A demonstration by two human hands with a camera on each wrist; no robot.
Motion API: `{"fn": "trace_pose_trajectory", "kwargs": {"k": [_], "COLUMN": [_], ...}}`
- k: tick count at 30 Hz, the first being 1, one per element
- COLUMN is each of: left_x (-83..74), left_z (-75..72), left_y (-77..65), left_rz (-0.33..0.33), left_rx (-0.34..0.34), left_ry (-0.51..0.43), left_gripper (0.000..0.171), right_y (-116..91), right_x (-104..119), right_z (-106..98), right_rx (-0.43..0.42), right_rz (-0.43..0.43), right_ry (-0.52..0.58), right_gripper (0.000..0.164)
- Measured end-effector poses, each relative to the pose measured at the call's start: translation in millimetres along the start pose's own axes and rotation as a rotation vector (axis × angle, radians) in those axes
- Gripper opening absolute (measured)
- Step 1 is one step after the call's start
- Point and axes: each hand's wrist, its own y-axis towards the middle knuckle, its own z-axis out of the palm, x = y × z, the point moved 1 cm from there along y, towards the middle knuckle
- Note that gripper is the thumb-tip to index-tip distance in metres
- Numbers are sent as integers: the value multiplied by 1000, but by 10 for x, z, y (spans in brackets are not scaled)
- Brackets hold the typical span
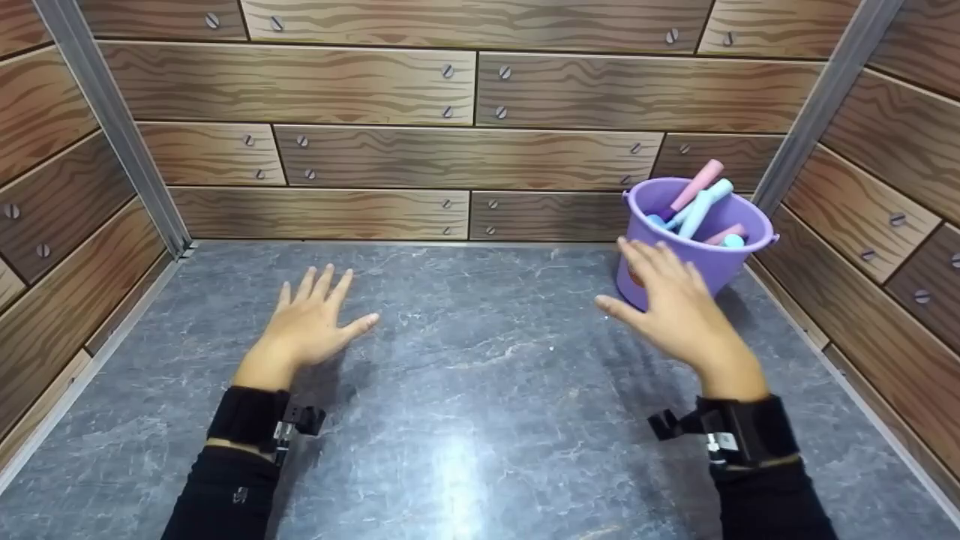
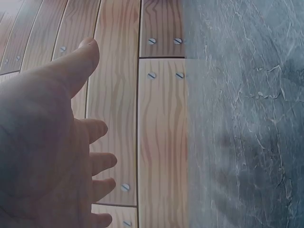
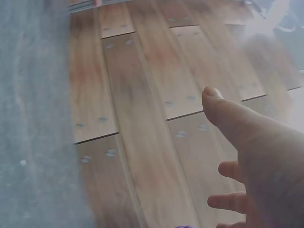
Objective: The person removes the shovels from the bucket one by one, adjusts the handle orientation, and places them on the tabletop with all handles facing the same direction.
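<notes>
My left hand [image 1: 306,326] hovers over the grey marbled surface with its fingers spread and nothing in it. In the left wrist view the left hand [image 2: 47,137] shows its thumb raised and fingers extended. On the right side, my right hand [image 1: 675,307] reaches out with straight fingers and overlaps the near side of a purple bucket [image 1: 720,262] in the head view. Pink sticks [image 1: 697,185] and light-blue sticks [image 1: 705,208] poke out of the bucket. The right wrist view shows the right hand [image 3: 270,161] empty, with a sliver of purple at the bottom edge.
Wood-plank-patterned panels [image 1: 375,157] stand at the back, left and right. Metal corner posts [image 1: 112,127] join them. The grey marbled surface [image 1: 465,390] lies between, with glare near its front. A small white speck [image 1: 551,348] lies on it.
</notes>
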Motion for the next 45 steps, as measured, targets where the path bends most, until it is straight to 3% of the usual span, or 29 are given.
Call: {"fn": "trace_pose_trajectory", "kwargs": {"k": [5,9,15,19,22,24,29,32,35,38,43,45], "left_x": [-55,-95,-82,-82,-89,-94,-120,-143,-150,-134,-125,-135], "left_z": [16,34,32,27,30,31,23,18,9,-13,-25,-15], "left_y": [30,52,18,6,8,2,-38,-60,-71,-82,-88,-86], "left_rz": [6,13,6,9,17,20,20,16,21,29,37,37], "left_rx": [4,17,22,22,24,37,158,225,233,215,212,218], "left_ry": [-5,-17,-13,-10,-3,10,32,41,57,69,66,60], "left_gripper": [101,100,98,100,100,99,93,89,87,87,91,92], "right_y": [-70,39,426,655,759,783,709,674,757,986,1406,1344], "right_x": [-99,-303,-526,-731,-957,-1113,-1413,-1487,-1533,-1695,-2221,-2079], "right_z": [-285,-567,-992,-1108,-1077,-1011,-817,-762,-724,-595,-309,-368], "right_rx": [-133,-212,-161,-95,-24,34,110,122,121,84,83,53], "right_rz": [-25,0,92,135,159,167,175,193,186,156,176,209], "right_ry": [20,2,-108,-200,-252,-228,-174,-197,-172,-119,-19,-9], "right_gripper": [96,83,71,66,65,64,51,49,47,61,81,74]}}
